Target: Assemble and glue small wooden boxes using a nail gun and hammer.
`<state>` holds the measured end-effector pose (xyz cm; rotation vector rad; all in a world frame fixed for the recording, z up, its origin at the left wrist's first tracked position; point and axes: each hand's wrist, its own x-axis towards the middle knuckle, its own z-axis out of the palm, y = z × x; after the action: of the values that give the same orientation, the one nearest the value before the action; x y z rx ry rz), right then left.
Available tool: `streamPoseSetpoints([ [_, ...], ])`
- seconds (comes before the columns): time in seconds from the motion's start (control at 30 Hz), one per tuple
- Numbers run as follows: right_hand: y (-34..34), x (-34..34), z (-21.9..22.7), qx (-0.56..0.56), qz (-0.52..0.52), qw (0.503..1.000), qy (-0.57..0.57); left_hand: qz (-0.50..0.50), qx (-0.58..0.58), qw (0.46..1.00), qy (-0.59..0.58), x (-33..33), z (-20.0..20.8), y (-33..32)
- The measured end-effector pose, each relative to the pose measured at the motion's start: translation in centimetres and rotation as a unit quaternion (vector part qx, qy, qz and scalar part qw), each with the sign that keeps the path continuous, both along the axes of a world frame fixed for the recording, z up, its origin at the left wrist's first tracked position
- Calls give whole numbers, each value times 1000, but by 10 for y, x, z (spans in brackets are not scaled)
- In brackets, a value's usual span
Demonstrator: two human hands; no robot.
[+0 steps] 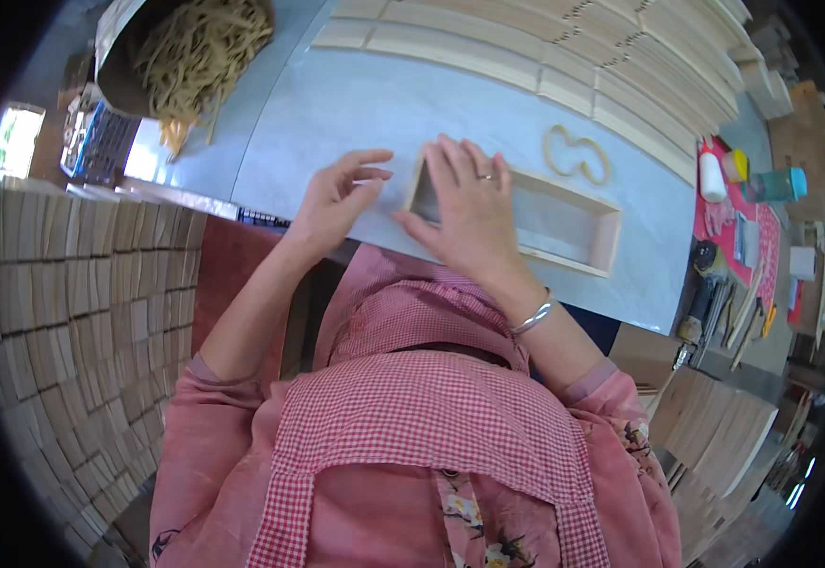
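Observation:
A long, shallow wooden frame point(611, 241) lies on the pale grey tabletop, near its front edge. My right hand point(469, 204) rests over the frame's left end, fingers stretched across it and the thumb apart, hiding part of that end. Just left of the frame, my left hand point(337, 199) hovers with its fingers loosely parted and nothing in them. Beyond the frame's right half lies a tan rubber band point(575, 156), curled into a loop.
Rows of pale wooden pieces point(564, 57) cover the far side of the table. A container of tan rubber bands point(199, 57) stands far left. Stacked wood point(81, 331) fills the left. At right are a white bottle point(711, 175), a teal-lidded jar point(777, 185) and brushes point(692, 327).

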<state>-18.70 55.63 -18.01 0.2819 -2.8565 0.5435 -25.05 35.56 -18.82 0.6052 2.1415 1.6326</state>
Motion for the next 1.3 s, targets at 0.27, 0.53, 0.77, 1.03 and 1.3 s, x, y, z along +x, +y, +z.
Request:
streamPoseSetpoints([
  [0.27,2,-2,7,-12,16,1000,-3,-185,-182,918,301,-80,41,187],
  [0.53,9,2,-4,-245,65,967,-9,-251,-329,827,382,-87,-23,269],
  [0.77,3,12,3,34,19,998,50,142,-301,918,214,-159,85,3],
  [1.03,7,4,-8,-2,16,999,46,358,-404,766,350,-160,47,-130],
  [1.3,147,96,12,-193,-328,924,47,102,52,980,-164,28,11,6],
])
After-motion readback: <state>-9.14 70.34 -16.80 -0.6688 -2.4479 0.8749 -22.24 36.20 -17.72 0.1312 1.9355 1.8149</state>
